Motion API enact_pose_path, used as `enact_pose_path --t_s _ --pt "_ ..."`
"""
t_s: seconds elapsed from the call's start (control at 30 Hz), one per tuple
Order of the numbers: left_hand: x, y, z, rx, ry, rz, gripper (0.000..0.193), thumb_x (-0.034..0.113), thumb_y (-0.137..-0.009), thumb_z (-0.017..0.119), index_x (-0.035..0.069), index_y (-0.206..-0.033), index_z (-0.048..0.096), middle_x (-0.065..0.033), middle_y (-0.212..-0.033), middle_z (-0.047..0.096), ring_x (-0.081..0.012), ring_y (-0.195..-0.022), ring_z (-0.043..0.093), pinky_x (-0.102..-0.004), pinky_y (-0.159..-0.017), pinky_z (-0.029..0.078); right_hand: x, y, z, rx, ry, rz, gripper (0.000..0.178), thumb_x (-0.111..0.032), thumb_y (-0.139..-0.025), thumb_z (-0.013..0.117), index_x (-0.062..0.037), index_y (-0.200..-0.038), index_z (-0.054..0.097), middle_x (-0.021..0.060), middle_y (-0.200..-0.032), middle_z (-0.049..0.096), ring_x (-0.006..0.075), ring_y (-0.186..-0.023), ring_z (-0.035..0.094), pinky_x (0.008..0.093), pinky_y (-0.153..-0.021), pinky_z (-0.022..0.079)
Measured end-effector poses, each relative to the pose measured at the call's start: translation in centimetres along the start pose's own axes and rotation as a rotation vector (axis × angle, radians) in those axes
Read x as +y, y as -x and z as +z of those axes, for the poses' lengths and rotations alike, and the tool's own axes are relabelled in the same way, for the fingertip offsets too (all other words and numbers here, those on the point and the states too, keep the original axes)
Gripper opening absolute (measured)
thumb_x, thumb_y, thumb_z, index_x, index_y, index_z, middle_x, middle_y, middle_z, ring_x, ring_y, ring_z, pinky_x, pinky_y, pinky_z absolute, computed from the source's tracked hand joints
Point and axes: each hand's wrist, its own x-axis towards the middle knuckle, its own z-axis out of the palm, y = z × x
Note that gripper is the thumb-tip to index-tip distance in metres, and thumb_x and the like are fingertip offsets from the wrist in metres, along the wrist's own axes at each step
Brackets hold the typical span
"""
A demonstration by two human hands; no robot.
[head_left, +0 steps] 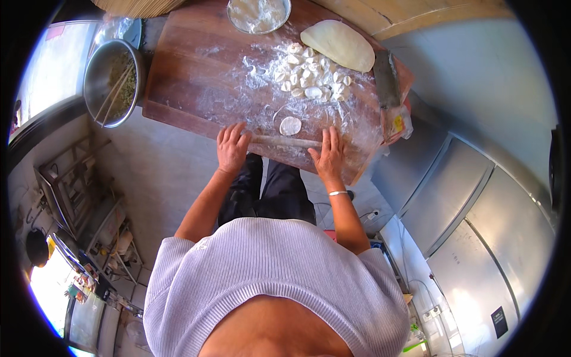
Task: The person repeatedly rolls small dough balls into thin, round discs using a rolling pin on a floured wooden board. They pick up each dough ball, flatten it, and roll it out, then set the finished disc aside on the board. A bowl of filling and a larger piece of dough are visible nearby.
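A thin wooden rolling pin (285, 141) lies crosswise near the front edge of the floured wooden board (196, 77). My left hand (232, 147) holds its left end, the fingers laid over it. On the other end is my right hand (328, 156), fingers over the pin and thumb apart. Just beyond the pin sits a small flat round of dough (290, 125), which the pin does not appear to cover. Farther back, several small cut dough pieces (306, 74) are spread in flour. Behind them rests a large smooth lump of dough (338, 44).
A metal bowl of chopped green filling (138, 77) with chopsticks stands off the board's left side. A bowl of flour (259, 15) is at the back. At the board's right lie a wide blade (386, 80) and a plastic packet (399, 124). A steel refrigerator (452, 196) stands right.
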Motion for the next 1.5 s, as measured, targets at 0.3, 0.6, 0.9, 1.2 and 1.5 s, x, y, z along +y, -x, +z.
enact_pose_path --t_s 0.3,0.6,0.9,1.2,1.5 --pt "0.5 1.6 0.8 -0.038 0.064 0.013 0.015 0.016 -0.080 0.068 0.016 -0.095 0.068 -0.0042 -0.133 0.062 -0.0273 -0.121 0.058 -0.0441 -0.100 0.044 -4.3 -5.1 2.1 -0.036 -0.271 0.088 0.049 -0.028 -0.078 0.082 -0.0072 -0.117 0.061 0.0143 -0.109 0.061 0.0370 -0.101 0.062 0.0464 -0.082 0.051" --pt "1.0 5.0 0.0 -0.090 0.071 -0.084 0.021 0.017 -0.079 0.071 0.017 -0.100 0.069 -0.0026 -0.131 0.062 -0.0268 -0.120 0.059 -0.0438 -0.099 0.043 -7.3 -6.6 3.5 -0.006 -0.447 0.128 0.021 -0.009 -0.078 0.076 -0.0069 -0.089 0.058 0.0130 -0.084 0.063 0.0356 -0.080 0.063 0.0466 -0.069 0.049" --pt "0.9 6.5 -1.7 -0.100 0.130 -0.092 0.024 0.017 -0.077 0.073 0.016 -0.100 0.069 -0.0034 -0.125 0.065 -0.0275 -0.114 0.062 -0.0440 -0.094 0.045 -11.6 -5.5 1.4 -0.181 -0.849 0.089 0.019 -0.003 -0.084 0.067 -0.0063 -0.101 0.059 0.0154 -0.094 0.064 0.0361 -0.088 0.066 0.0444 -0.074 0.053" --pt "0.2 7.6 -2.0 -0.106 0.124 -0.139 0.023 0.017 -0.077 0.073 0.016 -0.099 0.068 -0.0030 -0.124 0.065 -0.0271 -0.114 0.061 -0.0449 -0.095 0.045 -12.1 -2.9 0.7 -0.291 -0.198 -0.348 0.065 -0.036 -0.079 0.078 -0.0041 -0.131 0.059 0.0112 -0.146 0.049 0.0308 -0.139 0.041 0.0469 -0.108 0.037" --pt "-0.2 6.2 -2.0 -0.104 0.116 -0.099 0.020 0.016 -0.080 0.066 0.016 -0.100 0.068 -0.0038 -0.124 0.064 -0.0268 -0.115 0.061 -0.0436 -0.096 0.044 -8.9 -1.7 0.7 -0.312 -0.009 0.020 0.098 -0.070 -0.078 0.066 -0.0041 -0.148 0.048 0.0120 -0.164 0.031 0.0352 -0.151 0.025 0.0630 -0.109 0.032"
